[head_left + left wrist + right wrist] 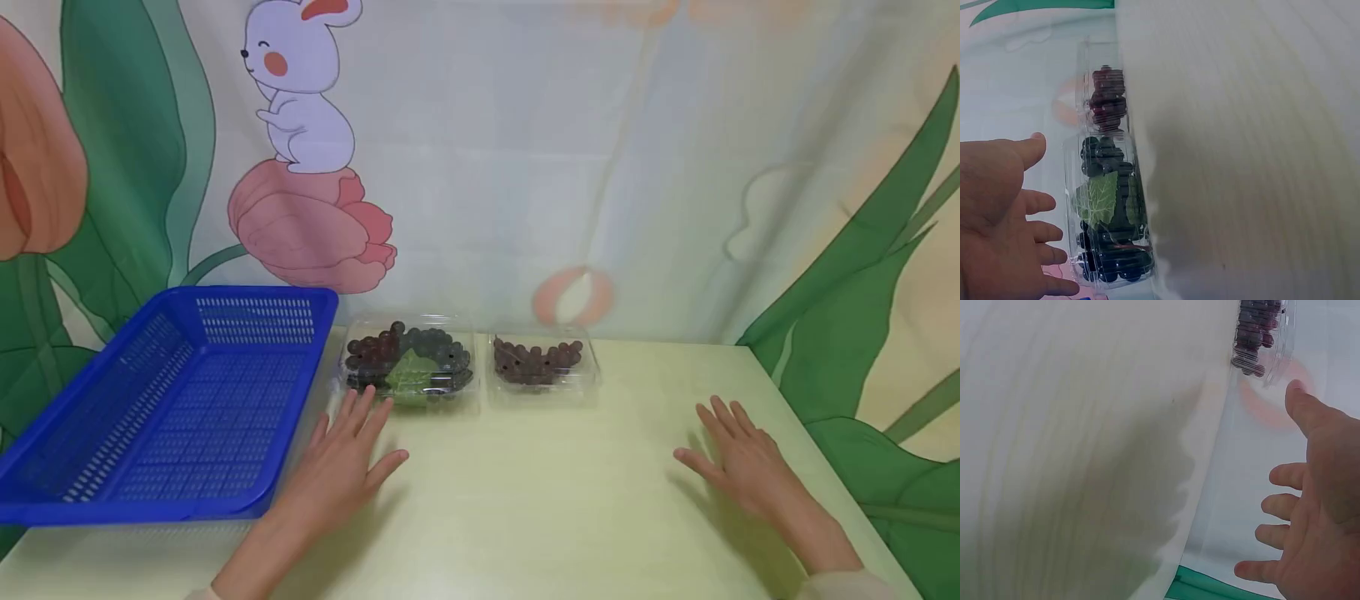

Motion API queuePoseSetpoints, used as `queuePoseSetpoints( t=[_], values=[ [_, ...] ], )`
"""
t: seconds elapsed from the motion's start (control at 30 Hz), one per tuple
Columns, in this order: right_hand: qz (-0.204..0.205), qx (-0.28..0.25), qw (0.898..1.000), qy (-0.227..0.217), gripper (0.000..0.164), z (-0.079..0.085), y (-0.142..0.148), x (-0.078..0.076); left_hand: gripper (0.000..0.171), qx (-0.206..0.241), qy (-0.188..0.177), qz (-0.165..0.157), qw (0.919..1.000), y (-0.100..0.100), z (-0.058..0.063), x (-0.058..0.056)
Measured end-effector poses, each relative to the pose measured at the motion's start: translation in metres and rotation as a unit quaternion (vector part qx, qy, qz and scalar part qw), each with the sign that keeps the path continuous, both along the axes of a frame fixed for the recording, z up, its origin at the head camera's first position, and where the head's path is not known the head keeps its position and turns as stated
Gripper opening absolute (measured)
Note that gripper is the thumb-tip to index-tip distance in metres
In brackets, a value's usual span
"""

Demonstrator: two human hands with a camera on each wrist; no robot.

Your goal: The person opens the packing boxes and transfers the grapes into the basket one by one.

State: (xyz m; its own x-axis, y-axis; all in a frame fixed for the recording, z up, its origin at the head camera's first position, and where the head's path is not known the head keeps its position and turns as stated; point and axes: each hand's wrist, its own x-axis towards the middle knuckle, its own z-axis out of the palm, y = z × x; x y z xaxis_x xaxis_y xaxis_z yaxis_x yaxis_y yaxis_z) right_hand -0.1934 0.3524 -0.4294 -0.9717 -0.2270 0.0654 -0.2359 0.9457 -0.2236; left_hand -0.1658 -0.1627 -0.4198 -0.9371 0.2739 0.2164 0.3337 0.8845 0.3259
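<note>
My left hand (pixel 341 462) is spread with straight fingers over the table, its fingertips just in front of a clear plastic box of grapes (pixel 408 362). That box holds dark and red grapes with a green leaf (pixel 1099 197) near its front. A smaller clear box of red grapes (pixel 536 362) stands to its right. Farther right, my right hand (pixel 742 458) hovers over the tabletop, fingers straight and thumb out, holding nothing. In the right wrist view, the smaller grape box (pixel 1260 337) appears beyond the thumb. Nothing is in the left hand either.
A blue plastic basket (pixel 281 450) with perforated sides stands at the left, close beside the left hand. Both grape boxes sit at the back of the pale table (pixel 555 500). Behind it hangs a curtain (pixel 480 167) printed with a rabbit and tulips.
</note>
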Motion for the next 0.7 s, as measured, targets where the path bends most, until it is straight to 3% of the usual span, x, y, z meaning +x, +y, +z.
queuePoseSetpoints(
  t=[0.27, 0.7],
  values=[
    [0.009, -0.016, 1.000, 0.006, 0.085, 0.010, -0.006, -0.002, 0.069, 0.019, 0.005, -0.009, 0.9998, 0.009, 0.003, 0.003],
    [0.020, -0.043, 0.999, 0.015, 0.081, 0.006, -0.025, -0.002, 0.067, 0.053, 0.008, -0.019, 0.9984, 0.025, 0.003, 0.003]
  ],
)
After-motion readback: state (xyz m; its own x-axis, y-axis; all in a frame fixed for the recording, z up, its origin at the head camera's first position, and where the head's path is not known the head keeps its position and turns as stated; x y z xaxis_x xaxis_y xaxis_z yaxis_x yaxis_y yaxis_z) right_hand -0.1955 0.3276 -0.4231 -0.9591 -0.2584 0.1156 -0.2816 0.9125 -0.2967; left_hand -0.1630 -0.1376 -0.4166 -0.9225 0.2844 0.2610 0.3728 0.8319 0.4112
